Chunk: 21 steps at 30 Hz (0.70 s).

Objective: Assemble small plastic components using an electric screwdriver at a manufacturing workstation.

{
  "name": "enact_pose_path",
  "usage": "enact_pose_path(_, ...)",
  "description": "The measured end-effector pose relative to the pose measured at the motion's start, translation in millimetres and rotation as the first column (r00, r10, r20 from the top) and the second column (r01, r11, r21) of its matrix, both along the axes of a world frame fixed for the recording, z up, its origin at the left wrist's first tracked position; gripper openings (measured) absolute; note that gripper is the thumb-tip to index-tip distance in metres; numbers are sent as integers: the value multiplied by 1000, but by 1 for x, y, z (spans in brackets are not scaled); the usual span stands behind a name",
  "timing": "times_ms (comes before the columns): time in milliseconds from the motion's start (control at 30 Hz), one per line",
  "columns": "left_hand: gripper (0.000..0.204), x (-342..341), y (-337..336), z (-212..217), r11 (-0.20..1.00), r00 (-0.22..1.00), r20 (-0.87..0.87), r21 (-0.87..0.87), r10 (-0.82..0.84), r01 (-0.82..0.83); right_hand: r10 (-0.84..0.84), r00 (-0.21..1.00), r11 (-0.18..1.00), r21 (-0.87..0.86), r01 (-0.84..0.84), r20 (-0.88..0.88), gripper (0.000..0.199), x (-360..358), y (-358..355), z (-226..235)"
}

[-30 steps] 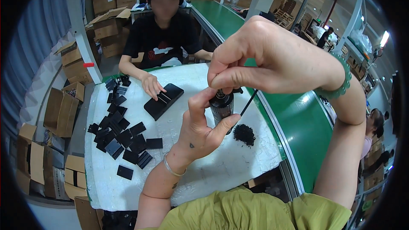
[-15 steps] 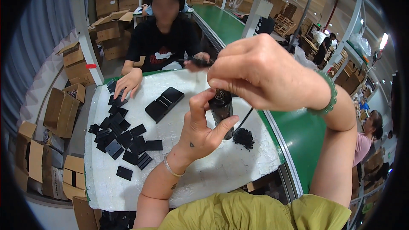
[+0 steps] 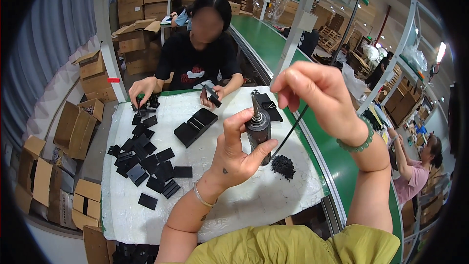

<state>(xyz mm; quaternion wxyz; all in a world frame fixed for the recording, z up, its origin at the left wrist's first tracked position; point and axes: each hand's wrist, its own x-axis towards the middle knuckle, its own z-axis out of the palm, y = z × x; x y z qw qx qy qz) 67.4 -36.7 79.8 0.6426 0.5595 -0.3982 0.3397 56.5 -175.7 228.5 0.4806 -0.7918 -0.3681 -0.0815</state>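
Note:
My left hand (image 3: 239,154) is wrapped round a dark electric screwdriver (image 3: 259,129), held upright over the table. Its metal bit (image 3: 255,105) points up, bare. To the right of the bit and a little higher, my right hand (image 3: 312,90) is raised with thumb and fingers drawn together; whether something small is between them is hidden. A thin black cord (image 3: 295,126) slants past the screwdriver's lower end. Beside that end lies a heap of small black screws (image 3: 283,167). A black two-part case (image 3: 195,127) rests left of the screwdriver.
Flat black plates (image 3: 146,161) lie scattered on the white-covered table (image 3: 195,220). Across it a co-worker (image 3: 200,54) holds a black part (image 3: 212,97). Another black case (image 3: 267,106) lies at the far edge. A green conveyor (image 3: 337,176) runs along the right; cartons (image 3: 73,129) stand left.
My right hand has moved off the screwdriver's tip, to the right and lower, baring the bit. The co-worker has brought a black part over the table; a black case now shows at the far edge.

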Motion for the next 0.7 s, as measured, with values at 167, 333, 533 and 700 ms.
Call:
enact_pose_path(167, 62, -1, 1, 6, 999, 999, 0, -38, -33, 33, 79, 985, 989, -136, -59, 153, 15, -13, -3, -13)
enact_pose_path(333, 61, -2, 5, 6, 998, 998, -17, -18, -64, 64, 71, 973, 984, -174, -33, 219, 11, -23, -11, -24)
enact_pose_path(533, 60, -4, -2, 3, 991, 989, -54, -34, -134, 132, -12, 897, 987, -138, 81, 442, 18, -15, -7, -9)
enact_pose_path(700, 62, -14, -5, 9, 999, 1000, -2, 42, -29, 29, 113, 930, 986, -158, -61, 350, 19, -2, 6, -8)
